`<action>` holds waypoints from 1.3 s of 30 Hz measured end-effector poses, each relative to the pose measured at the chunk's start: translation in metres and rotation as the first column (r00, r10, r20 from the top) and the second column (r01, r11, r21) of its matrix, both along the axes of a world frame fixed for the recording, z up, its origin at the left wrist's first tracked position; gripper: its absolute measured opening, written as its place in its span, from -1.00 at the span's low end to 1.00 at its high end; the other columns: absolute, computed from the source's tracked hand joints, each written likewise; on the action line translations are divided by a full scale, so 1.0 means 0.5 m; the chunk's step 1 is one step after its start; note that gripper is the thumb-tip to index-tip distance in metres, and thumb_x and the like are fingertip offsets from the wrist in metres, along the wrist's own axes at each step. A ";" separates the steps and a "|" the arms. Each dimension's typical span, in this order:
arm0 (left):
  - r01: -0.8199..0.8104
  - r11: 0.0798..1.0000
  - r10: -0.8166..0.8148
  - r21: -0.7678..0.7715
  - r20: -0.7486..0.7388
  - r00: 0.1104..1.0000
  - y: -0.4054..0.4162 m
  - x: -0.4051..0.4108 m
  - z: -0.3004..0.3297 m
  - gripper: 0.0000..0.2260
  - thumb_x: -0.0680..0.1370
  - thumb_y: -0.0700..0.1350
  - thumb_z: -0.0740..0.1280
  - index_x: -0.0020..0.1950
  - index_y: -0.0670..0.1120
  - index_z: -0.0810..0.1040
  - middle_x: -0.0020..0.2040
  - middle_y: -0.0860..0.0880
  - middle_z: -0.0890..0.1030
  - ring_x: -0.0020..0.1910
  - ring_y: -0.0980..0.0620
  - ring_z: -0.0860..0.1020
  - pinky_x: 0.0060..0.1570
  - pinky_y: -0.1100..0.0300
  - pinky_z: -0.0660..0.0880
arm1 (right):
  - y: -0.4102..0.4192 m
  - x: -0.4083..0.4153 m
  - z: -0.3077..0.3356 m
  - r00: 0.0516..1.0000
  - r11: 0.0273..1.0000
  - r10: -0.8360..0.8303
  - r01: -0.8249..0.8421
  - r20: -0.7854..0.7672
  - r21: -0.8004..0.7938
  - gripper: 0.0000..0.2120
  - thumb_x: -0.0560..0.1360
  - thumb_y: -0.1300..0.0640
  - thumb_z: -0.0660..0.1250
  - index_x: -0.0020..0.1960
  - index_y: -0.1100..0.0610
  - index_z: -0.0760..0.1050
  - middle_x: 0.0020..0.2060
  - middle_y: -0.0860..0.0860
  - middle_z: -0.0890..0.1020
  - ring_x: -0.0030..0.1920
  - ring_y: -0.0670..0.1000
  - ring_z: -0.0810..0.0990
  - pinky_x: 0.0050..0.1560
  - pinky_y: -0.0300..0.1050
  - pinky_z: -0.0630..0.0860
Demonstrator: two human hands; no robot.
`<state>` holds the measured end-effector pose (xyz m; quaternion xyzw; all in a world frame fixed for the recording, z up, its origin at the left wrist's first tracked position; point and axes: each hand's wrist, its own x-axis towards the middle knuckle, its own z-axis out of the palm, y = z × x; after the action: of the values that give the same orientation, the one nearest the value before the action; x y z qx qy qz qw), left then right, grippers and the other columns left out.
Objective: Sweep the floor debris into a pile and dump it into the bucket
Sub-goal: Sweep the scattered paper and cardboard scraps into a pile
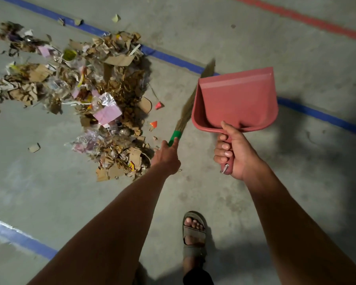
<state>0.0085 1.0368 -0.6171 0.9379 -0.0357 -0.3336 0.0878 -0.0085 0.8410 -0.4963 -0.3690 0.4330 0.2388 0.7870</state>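
Note:
A wide pile of debris (95, 95), torn cardboard, plastic film and pink paper, lies on the concrete floor at the left. My left hand (168, 157) grips a grass broom (190, 101) by its green-taped handle, just right of the pile, with the bristles raised and pointing away from me. My right hand (234, 153) grips the handle of a red dustpan (236, 99), held in the air with its empty scoop facing up. The broom's bristles pass behind the dustpan's left edge. No bucket is in view.
A blue floor line (173, 58) runs diagonally behind the pile and a red line (308, 19) crosses the top right. Another blue line (19, 239) lies at the lower left. Stray scraps (34, 148) sit apart from the pile. My sandalled foot (193, 231) stands at the bottom.

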 end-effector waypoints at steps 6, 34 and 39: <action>-0.040 0.991 0.030 0.129 0.078 0.997 0.203 -0.041 0.014 -0.29 0.66 -0.18 0.22 0.70 0.02 -0.11 0.68 -0.17 -0.07 -0.07 -0.13 0.57 -0.23 -0.01 0.65 | 0.101 -0.095 -0.014 0.999 1.000 -0.002 0.001 -0.040 -0.031 -0.56 0.61 -0.20 0.33 -0.31 0.01 0.32 -0.54 -0.09 0.22 -0.63 -0.12 0.16 -0.63 -0.23 0.13; 0.403 0.852 -0.410 0.334 -0.053 0.910 0.553 -0.267 0.065 -0.47 0.73 -0.15 0.08 0.70 0.00 0.04 0.63 -0.12 0.20 0.32 -0.22 0.50 0.12 -0.10 0.55 | 0.321 -0.399 -0.039 0.992 0.998 -0.056 0.060 -0.109 0.028 -0.57 0.62 -0.20 0.30 -0.31 0.00 0.31 -0.54 -0.11 0.24 -0.63 -0.15 0.18 -0.61 -0.27 0.13; 0.256 0.915 -0.314 0.311 0.155 0.936 0.587 -0.145 0.101 -0.45 0.70 -0.20 0.18 0.67 -0.01 0.10 0.54 -0.13 0.31 0.02 -0.14 0.57 -0.25 0.03 0.50 | 0.333 -0.368 -0.016 0.995 1.000 -0.016 0.016 -0.095 -0.005 -0.56 0.63 -0.19 0.29 -0.32 0.00 0.31 -0.54 -0.11 0.22 -0.62 -0.14 0.17 -0.60 -0.26 0.14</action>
<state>-0.0639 1.3304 -0.5665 0.9543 -0.1328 -0.2475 -0.1026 -0.1928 1.0076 -0.5044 -0.3553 0.4735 0.2489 0.7666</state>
